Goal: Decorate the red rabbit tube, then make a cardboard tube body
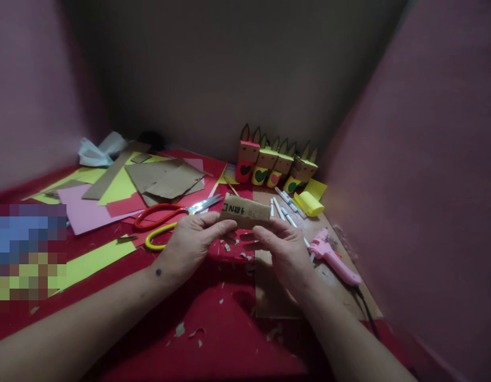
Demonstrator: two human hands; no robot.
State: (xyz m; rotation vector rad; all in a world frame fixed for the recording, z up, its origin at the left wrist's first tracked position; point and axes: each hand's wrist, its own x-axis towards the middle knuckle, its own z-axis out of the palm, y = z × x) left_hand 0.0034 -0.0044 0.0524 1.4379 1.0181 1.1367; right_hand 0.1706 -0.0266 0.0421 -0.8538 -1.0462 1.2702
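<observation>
A small brown cardboard piece (246, 209) with dark printed lettering is held level between my two hands, above the red table (213, 329). My left hand (195, 239) pinches its left end between thumb and fingers. At its right end, my right hand (283, 246) grips it the same way. Scissors (160, 215) with one red and one yellow handle lie just left of my left hand, blades angled up to the right. White-barrelled markers (287, 216) lie behind my right hand, on a flat cardboard sheet (275, 297).
Several decorated paper figures (249, 162) with pointed ears stand at the back. A pink glue gun (335, 260) with a black cord and a yellow paper roll (309, 201) lie right. Coloured paper (78, 207), cardboard (165, 178) and white plastic (102, 151) lie left. Scraps (179, 330) are scattered in front.
</observation>
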